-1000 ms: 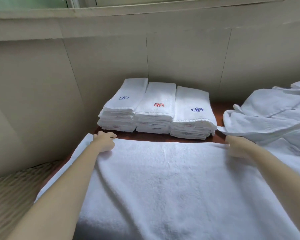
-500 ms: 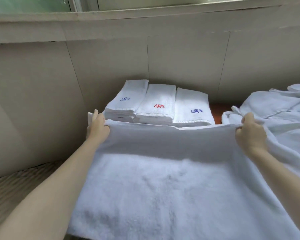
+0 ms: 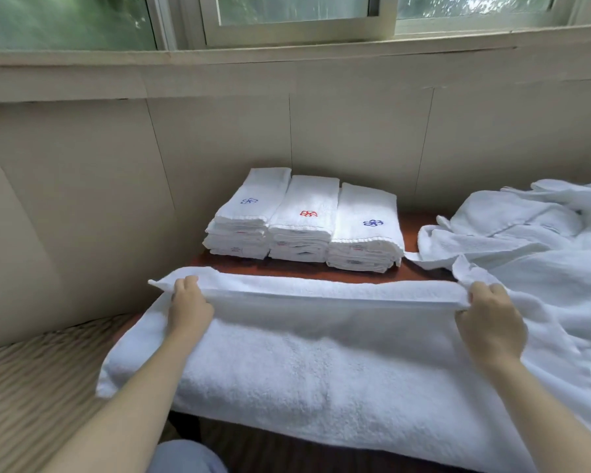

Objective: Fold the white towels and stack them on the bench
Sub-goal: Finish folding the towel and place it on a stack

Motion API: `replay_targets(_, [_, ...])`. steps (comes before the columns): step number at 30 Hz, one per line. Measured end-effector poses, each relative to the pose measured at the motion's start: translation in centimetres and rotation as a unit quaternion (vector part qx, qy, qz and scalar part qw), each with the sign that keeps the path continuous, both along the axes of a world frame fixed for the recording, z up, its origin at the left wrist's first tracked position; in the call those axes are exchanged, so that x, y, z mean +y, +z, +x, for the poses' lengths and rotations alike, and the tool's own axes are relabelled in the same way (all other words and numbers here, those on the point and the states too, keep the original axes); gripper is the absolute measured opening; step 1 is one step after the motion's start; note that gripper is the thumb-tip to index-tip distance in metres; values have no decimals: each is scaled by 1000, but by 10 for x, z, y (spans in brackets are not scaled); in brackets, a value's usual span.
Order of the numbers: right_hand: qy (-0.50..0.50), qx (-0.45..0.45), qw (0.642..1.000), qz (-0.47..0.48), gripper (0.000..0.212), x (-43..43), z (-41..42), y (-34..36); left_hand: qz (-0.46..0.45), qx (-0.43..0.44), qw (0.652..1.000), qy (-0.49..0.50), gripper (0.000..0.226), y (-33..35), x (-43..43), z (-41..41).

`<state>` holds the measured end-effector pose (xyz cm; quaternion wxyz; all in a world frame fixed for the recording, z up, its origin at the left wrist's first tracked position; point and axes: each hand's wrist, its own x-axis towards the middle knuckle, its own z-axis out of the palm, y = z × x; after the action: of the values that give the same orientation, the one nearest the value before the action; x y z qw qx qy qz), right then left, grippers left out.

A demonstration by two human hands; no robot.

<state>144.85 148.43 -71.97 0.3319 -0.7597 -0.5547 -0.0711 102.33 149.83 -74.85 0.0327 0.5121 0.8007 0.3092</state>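
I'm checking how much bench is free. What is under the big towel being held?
The large towel covers the bench there; only a reddish-brown strip shows beyond its far edge. Whatever lies beneath is hidden.

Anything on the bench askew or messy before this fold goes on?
The three stacks of folded white towels sit neat and square. The only disorder is the crumpled pile of unfolded white linen at the right of the red-brown bench, its edge spilling against the large white towel being folded.
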Motion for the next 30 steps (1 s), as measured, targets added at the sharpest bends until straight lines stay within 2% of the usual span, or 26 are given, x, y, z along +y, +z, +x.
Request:
replay_targets(2, [5, -20, 998, -61, 14, -9, -1, -1, -47, 0, 999, 17, 48, -1, -9, 2])
replay_targets(5, [29, -58, 966, -249, 22, -19, -1, -3, -119, 7, 992, 44, 41, 6, -16, 5])
replay_targets(7, [37, -52, 954, -293, 24, -24, -1, -4, -166, 1, 984, 72, 39, 15, -17, 8])
replay_targets(10, [27, -42, 958, -282, 25, -29, -3, -5, -238, -14, 962, 135, 49, 28, -19, 23])
replay_targets(12, [18, -37, 961, -274, 30, -30, -5, -6, -216, 4, 966, 140, 52, 26, -22, 34])
replay_targets(14, [11, -15, 963, -269, 36, -29, -8, -5, -156, 41, 983, 87, 50, 17, -23, 46])
replay_targets(16, [8, 21, 965, -260, 41, -27, -11, -1, -97, 64, 993, -25, 44, 8, -22, 65])
replay_targets(19, [-6, 63, 971, -230, 39, -23, -14, 4, -72, 26, 984, -161, 32, 7, -21, 102])
replay_targets(21, [-26, 66, 973, -221, 40, -21, -13, 4, -85, 26, 977, -195, 29, 10, -18, 124])
replay_targets(24, [-48, 5, 973, -225, 40, -19, -10, 2, -94, 53, 968, -227, 29, 14, -10, 154])
replay_targets(28, [-59, -34, 976, -205, 66, -12, -1, 0, -66, 43, 954, -288, 32, 18, -1, 194])
replay_targets(30, [-77, -33, 985, -151, 66, -7, 7, 1, -62, 22, 946, -316, 31, 18, 6, 214])
